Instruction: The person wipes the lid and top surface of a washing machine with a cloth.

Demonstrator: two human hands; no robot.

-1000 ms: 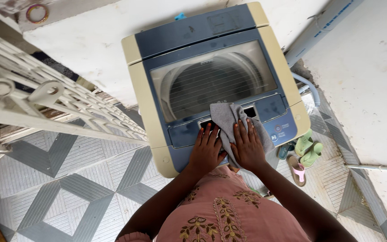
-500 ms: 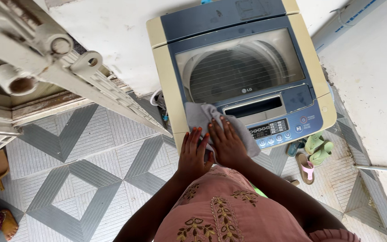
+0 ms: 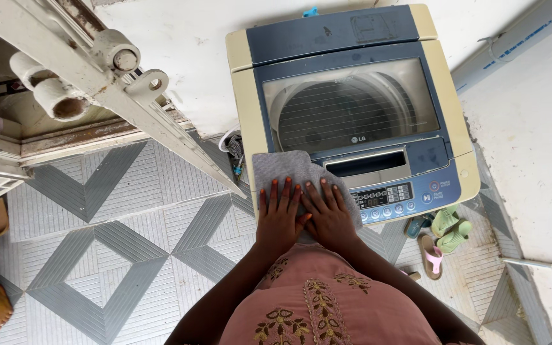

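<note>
- The grey cloth (image 3: 289, 169) lies spread flat on the front left corner of the washing machine (image 3: 250, 121), covering the cream edge and part of the blue panel beside the button strip (image 3: 388, 197).
- Wiping here seems to go best with the cloth kept flat and fully under the palms, so that no fold bunches up and no bare fingertip drags on the panel; even downward pressure from both hands would let it take dust off the corner rather than push it about.
- Care near the button strip looks wise, since a hard press there could set off a control.
- The left hand (image 3: 278, 217) lies palm down on the near part of the cloth, fingers spread and straight, pressing and not gripping.
- The right hand (image 3: 328, 214) lies just beside it, thumbs touching or nearly so, also flat with fingers fanned forward, holding nothing closed.
- Both forearms run straight up from the pink embroidered dress (image 3: 327, 300), wrists level.
- Green and pink sandals (image 3: 445, 230) lie on the patterned tile floor (image 3: 116, 255) to the right of the machine; a white metal gate (image 3: 129, 96) stands at the left.
</note>
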